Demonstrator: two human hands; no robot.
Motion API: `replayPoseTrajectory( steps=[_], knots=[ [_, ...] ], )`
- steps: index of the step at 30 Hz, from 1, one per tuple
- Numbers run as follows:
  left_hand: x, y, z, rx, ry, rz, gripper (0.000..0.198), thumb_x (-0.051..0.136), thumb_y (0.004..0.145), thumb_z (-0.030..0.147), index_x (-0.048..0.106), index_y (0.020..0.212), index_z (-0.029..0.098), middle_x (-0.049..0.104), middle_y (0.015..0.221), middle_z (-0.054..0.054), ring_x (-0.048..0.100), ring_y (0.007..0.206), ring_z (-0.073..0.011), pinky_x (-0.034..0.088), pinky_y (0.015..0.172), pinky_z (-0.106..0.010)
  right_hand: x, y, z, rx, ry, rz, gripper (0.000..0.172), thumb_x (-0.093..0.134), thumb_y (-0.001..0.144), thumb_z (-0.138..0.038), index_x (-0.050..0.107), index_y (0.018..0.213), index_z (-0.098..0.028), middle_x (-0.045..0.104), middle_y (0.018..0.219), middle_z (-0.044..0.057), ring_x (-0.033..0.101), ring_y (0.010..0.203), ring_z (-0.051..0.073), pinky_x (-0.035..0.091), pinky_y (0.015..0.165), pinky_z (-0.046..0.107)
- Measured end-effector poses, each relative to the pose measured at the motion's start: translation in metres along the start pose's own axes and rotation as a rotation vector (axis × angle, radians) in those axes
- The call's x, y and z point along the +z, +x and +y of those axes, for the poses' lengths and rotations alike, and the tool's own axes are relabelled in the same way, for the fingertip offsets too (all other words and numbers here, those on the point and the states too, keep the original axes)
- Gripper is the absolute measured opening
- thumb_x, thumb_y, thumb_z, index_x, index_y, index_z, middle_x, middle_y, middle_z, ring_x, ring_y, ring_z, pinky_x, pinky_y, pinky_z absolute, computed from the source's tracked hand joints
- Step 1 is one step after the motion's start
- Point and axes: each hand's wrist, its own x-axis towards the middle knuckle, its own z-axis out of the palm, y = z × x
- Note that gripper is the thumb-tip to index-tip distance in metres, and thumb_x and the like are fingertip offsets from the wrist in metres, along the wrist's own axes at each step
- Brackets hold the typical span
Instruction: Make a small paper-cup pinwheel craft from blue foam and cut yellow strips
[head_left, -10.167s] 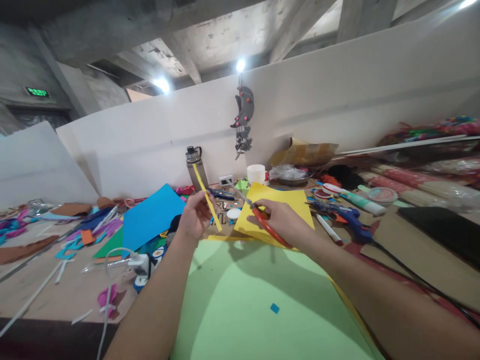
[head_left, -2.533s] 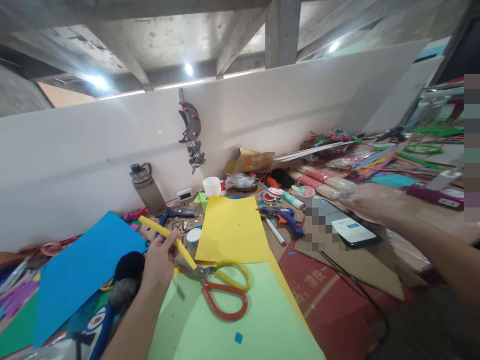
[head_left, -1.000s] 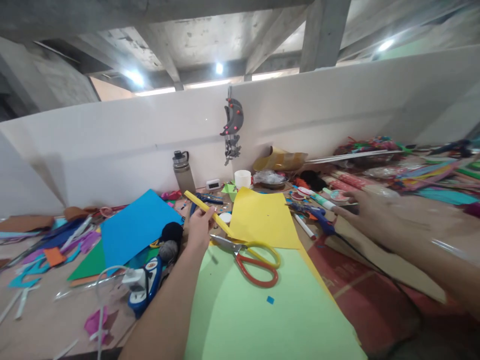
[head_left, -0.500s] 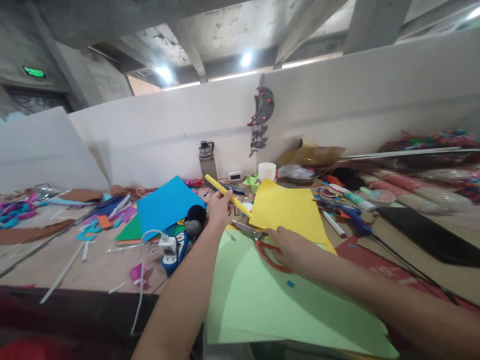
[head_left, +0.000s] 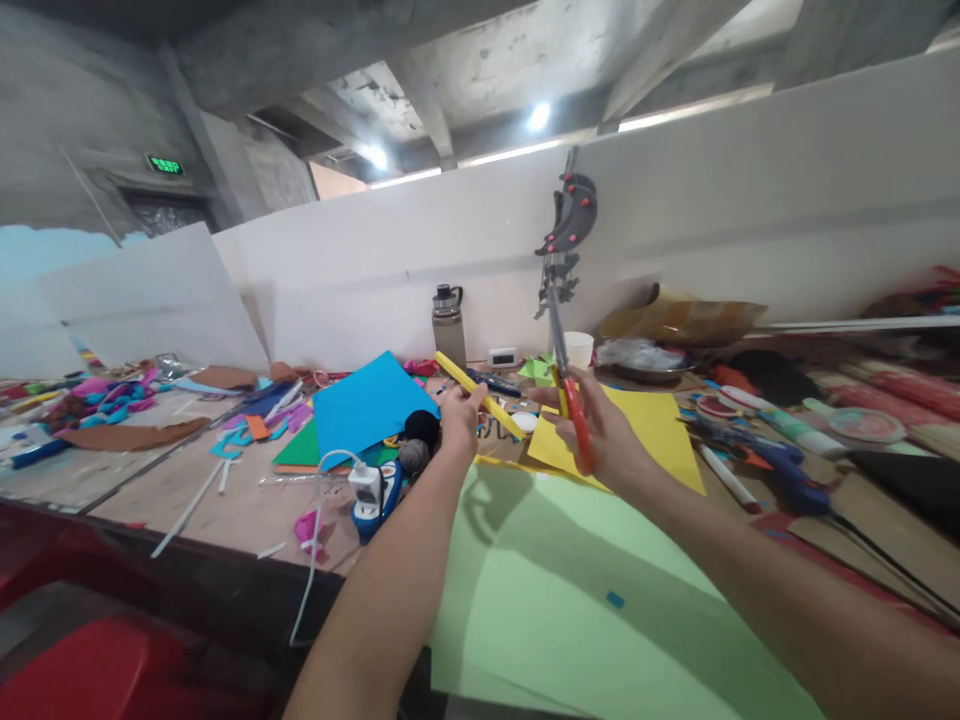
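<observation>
My left hand (head_left: pixel 459 418) pinches a narrow yellow strip (head_left: pixel 495 408), which slants down to the right over the work table. My right hand (head_left: pixel 611 430) is closed on a pair of scissors (head_left: pixel 576 420) with orange-red handles, held up with the blades pointing upward. A yellow sheet (head_left: pixel 660 425) lies behind and below the right hand. Nearest me, a large light green sheet (head_left: pixel 540 560) covers the table edge, with a small blue scrap (head_left: pixel 615 599) on it. A blue sheet (head_left: pixel 367 405) rests to the left of my left hand.
A power strip (head_left: pixel 375 505) with a white plug and cable sits left of my left forearm. Behind stand a bottle (head_left: pixel 448 330) and a white cup (head_left: pixel 579 349). A blue glue gun (head_left: pixel 795 480) and a marker (head_left: pixel 729 480) lie at right. A red stool (head_left: pixel 97 665) is at lower left.
My right hand has lifted the scissors off the sheets and turned their blades upward. The left hand still holds the yellow strip. The view has swung slightly left.
</observation>
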Motion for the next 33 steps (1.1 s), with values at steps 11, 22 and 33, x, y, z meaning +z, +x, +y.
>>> replayPoseTrajectory(
  steps=[11,22,33],
  knots=[
    [0.018,-0.021,-0.008,0.106,0.181,-0.154,0.034,0.075,0.061,0.04,0.055,0.071,0.015,0.054,0.057,0.003,0.044,0.042,-0.0052,0.032,0.038,-0.018,0.003,0.001,0.044,0.259,0.008,0.031,0.045,0.07,0.066,-0.034,0.053,0.105,-0.022,0.063,0.075,-0.001,0.056,0.06,0.014,0.046,0.048,0.023],
    [0.023,-0.038,0.001,-0.246,-0.087,-0.373,0.032,0.078,0.063,0.033,0.057,0.081,0.015,0.062,0.068,0.0,0.056,0.052,-0.0081,0.046,0.05,-0.02,-0.003,0.007,0.037,0.436,0.25,0.107,0.047,0.076,0.057,-0.025,0.049,0.095,-0.021,0.05,0.056,-0.009,0.041,0.041,0.005,0.033,0.036,0.016],
    [0.02,-0.041,-0.001,-0.445,-0.112,-0.367,0.018,0.072,0.071,0.021,0.059,0.08,0.013,0.063,0.062,-0.001,0.06,0.052,-0.0093,0.049,0.052,-0.019,-0.003,0.012,0.044,0.452,0.392,0.132,0.049,0.079,0.053,-0.024,0.048,0.091,-0.021,0.046,0.05,-0.01,0.042,0.041,0.005,0.029,0.034,0.015]
  ],
)
